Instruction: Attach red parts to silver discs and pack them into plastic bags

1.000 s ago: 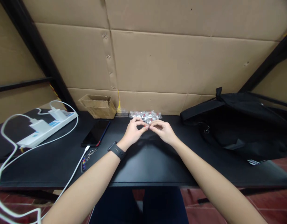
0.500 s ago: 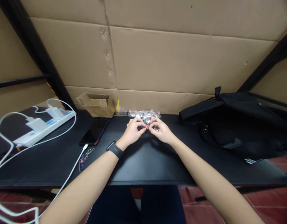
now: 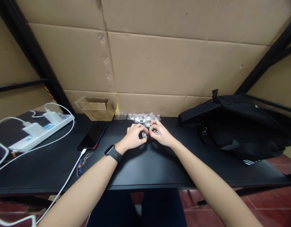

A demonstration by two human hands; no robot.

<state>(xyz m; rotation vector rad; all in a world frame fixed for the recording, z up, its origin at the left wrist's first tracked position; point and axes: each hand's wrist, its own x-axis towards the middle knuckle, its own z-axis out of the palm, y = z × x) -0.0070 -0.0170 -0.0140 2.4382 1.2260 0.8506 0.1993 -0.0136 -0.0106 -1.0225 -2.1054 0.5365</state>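
Note:
My left hand [image 3: 135, 136], with a dark watch [image 3: 113, 153] on its wrist, is closed with thumb and forefinger curled around a small red-and-silver item [image 3: 144, 134]. Facing it, my right hand [image 3: 162, 135] pinches the same item at its red end. The fingers cover much of the piece, so its exact kind cannot be made out. Just beyond my fingertips lie several small clear plastic packets [image 3: 141, 118] with shiny and red contents.
An open cardboard box [image 3: 96, 108] and a black phone [image 3: 93, 136] stand left, near a keyring [image 3: 88, 155]. A white power strip [image 3: 42, 134] with chargers and cables is farther left. On the right lies a black bag [image 3: 244, 126]. A cardboard wall [image 3: 155, 66] backs the black table [image 3: 145, 170].
The view has shifted slightly. My left finger and thumb have parted a little, and more of the red-and-silver item shows between my hands.

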